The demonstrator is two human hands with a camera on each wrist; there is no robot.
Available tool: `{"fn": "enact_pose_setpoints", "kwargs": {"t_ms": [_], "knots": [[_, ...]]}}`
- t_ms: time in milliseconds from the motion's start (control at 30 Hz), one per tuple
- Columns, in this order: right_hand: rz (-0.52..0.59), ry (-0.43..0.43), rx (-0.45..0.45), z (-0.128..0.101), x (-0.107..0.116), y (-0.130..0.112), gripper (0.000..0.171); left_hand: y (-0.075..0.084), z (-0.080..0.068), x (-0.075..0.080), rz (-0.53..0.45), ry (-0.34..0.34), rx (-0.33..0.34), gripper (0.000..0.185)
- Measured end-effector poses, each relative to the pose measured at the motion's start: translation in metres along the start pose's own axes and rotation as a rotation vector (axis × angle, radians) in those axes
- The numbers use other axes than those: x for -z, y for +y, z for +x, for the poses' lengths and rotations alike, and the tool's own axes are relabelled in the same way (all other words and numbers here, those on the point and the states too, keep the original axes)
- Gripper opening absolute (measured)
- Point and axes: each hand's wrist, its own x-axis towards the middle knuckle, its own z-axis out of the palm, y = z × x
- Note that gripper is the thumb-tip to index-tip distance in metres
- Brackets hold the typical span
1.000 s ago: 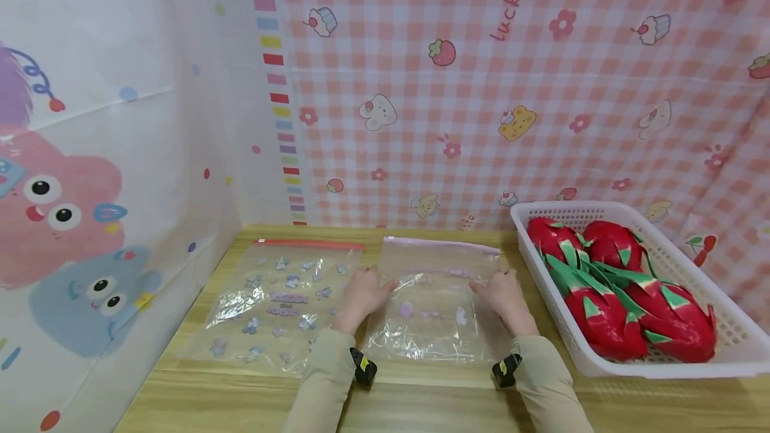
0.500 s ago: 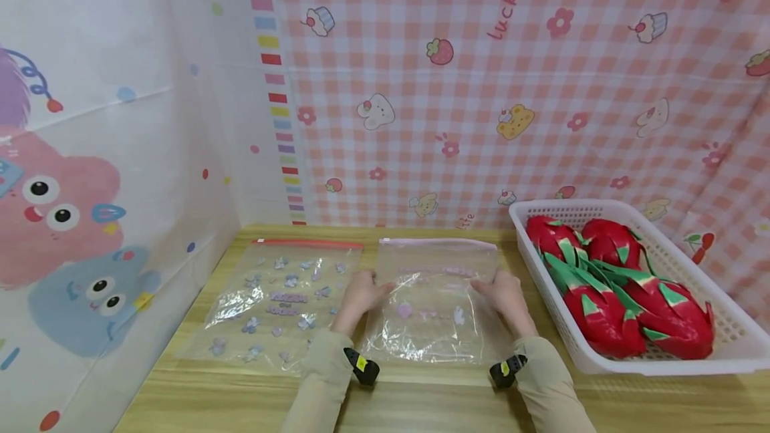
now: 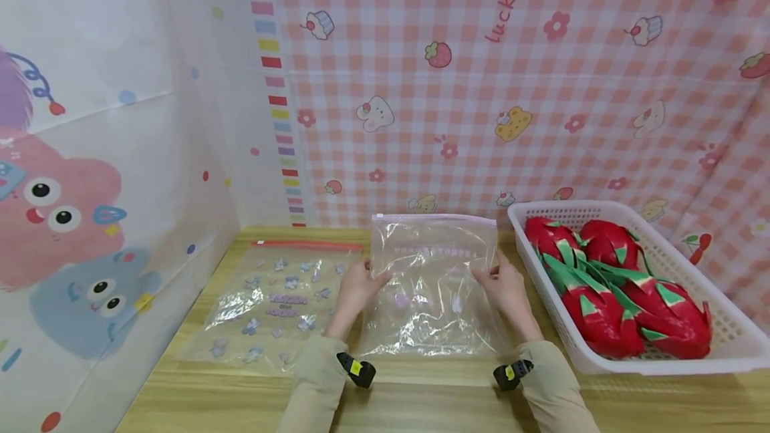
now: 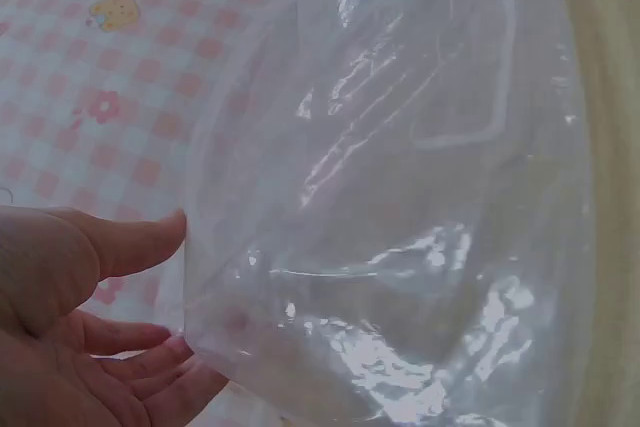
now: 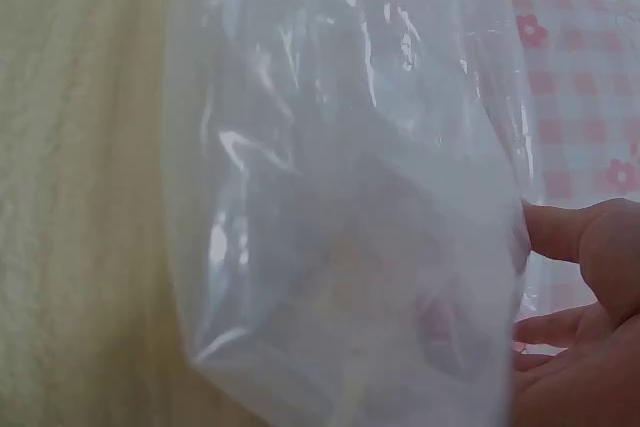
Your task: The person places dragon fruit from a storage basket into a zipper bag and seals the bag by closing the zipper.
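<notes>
Head view: bag (image 3: 434, 272) top edge now raised off table (image 3: 421, 399).
Left hand (image 3: 356, 286) and right hand (image 3: 504, 286) pinch its sides; it lay flat earlier.

A second clear zip bag (image 3: 279, 299) with a red seal strip and small purple prints lies flat near the table's (image 3: 421, 399) left edge. A white slotted basket (image 3: 734, 346) stands at the right edge, holding red dragon fruits (image 3: 607, 286) with green scales. Pink checked cloth (image 3: 511, 85) hangs along the back edge.
</notes>
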Motion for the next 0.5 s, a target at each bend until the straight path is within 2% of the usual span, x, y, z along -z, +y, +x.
{"fn": "enact_pose_setpoints", "kwargs": {"t_ms": [167, 367, 500], "knots": [[0.080, 0.017, -0.011, 0.000, 0.002, -0.005, 0.075, 0.005, 0.000, 0.004, -0.014, 0.065, -0.088, 0.062], [0.226, 0.079, 0.052, 0.001, 0.005, -0.010, 0.078, 0.015, -0.004, 0.009, -0.066, 0.130, -0.120, 0.070], [0.314, 0.089, 0.064, -0.001, 0.009, -0.017, 0.080, 0.020, -0.006, 0.012, -0.054, 0.190, -0.177, 0.070]]}}
